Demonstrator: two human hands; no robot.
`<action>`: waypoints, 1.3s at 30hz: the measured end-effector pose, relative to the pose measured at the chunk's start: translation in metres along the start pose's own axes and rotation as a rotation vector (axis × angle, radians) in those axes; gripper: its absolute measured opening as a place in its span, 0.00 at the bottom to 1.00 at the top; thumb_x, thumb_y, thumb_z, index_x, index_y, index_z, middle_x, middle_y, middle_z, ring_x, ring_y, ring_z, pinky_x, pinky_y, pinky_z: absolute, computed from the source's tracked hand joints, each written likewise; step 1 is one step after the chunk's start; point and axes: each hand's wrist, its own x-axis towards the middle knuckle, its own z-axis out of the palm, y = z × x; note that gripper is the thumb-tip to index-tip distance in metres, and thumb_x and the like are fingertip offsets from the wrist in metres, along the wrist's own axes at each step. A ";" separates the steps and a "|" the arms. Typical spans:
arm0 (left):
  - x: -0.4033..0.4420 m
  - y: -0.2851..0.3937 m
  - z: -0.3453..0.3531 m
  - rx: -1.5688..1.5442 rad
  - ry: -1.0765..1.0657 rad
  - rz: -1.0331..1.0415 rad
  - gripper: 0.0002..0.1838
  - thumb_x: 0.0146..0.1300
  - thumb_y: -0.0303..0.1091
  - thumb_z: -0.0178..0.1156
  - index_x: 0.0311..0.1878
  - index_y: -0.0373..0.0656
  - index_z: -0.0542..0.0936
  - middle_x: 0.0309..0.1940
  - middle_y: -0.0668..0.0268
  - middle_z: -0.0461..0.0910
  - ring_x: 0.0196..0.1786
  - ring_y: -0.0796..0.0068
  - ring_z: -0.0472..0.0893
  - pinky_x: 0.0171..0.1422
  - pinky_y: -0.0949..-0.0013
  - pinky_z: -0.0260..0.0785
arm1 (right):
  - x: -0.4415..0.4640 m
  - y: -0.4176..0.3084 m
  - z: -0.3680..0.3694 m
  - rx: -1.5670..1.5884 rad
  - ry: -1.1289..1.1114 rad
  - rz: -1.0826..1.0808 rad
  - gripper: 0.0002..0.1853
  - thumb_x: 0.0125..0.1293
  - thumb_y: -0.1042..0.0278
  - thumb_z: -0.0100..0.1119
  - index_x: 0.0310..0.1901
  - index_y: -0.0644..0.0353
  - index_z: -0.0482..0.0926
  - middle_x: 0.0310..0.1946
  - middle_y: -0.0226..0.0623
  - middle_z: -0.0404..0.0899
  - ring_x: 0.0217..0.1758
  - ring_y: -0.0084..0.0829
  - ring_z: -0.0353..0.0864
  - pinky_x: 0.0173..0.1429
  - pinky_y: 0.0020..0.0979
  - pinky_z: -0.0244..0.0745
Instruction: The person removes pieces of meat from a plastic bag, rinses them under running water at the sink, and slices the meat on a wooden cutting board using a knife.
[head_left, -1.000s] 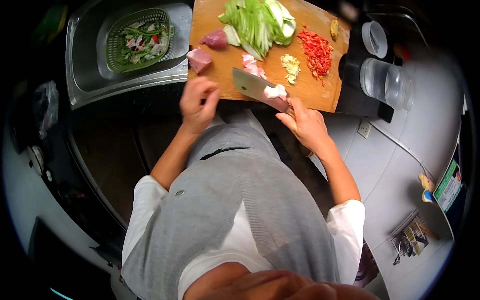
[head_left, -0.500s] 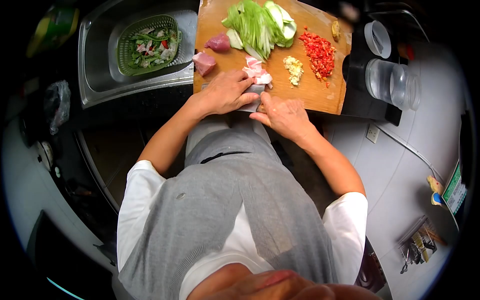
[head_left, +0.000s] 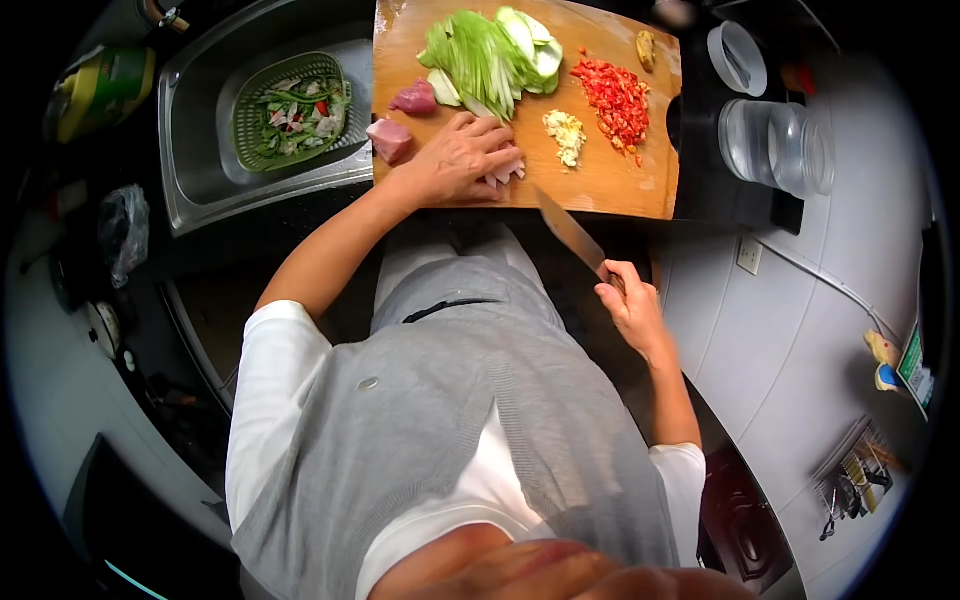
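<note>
My left hand (head_left: 462,160) rests on sliced pale meat (head_left: 507,172) near the front edge of the wooden cutting board (head_left: 600,195), its fingers bent over the slices and partly hiding them. My right hand (head_left: 634,306) is wrapped round the handle of a cleaver (head_left: 572,236), held off the front edge with the blade tip pointing at the board. Two pink meat chunks, one at the board's left edge (head_left: 390,140) and one behind it (head_left: 414,97), lie beyond my left forearm. Green vegetable strips (head_left: 475,60), minced garlic (head_left: 566,137) and chopped red chili (head_left: 613,103) lie farther back.
On the left is a metal sink (head_left: 195,160) with a green basket (head_left: 243,128) of vegetable scraps. At the right stand a white bowl (head_left: 737,60) and a clear jar (head_left: 776,148). A ginger piece (head_left: 646,50) lies at the board's back right.
The cleaver has moved right and back toward my body, off the board, in my right hand. My left hand has shifted from the blade onto the sliced meat. The view has shifted slightly.
</note>
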 end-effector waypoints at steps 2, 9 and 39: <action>-0.004 0.001 0.010 0.026 0.055 0.018 0.27 0.43 0.44 0.67 0.49 0.47 0.74 0.48 0.64 0.72 0.53 0.64 0.70 0.54 0.59 0.59 | -0.002 -0.001 0.006 0.254 0.074 0.088 0.18 0.64 0.58 0.54 0.47 0.63 0.70 0.25 0.39 0.76 0.27 0.32 0.76 0.35 0.28 0.70; -0.018 0.034 0.029 0.137 0.206 -0.554 0.25 0.44 0.48 0.66 0.46 0.48 0.75 0.38 0.66 0.74 0.45 0.65 0.72 0.45 0.61 0.58 | 0.030 -0.006 0.041 0.671 0.064 0.203 0.17 0.68 0.56 0.47 0.45 0.65 0.69 0.19 0.28 0.67 0.20 0.16 0.64 0.24 0.20 0.60; -0.017 0.018 0.051 -0.195 0.578 -0.283 0.18 0.46 0.26 0.64 0.44 0.42 0.78 0.39 0.63 0.77 0.43 0.61 0.75 0.48 0.62 0.66 | 0.106 -0.057 0.028 0.044 -0.138 -0.129 0.17 0.69 0.57 0.42 0.38 0.67 0.64 0.25 0.57 0.74 0.33 0.58 0.73 0.35 0.51 0.65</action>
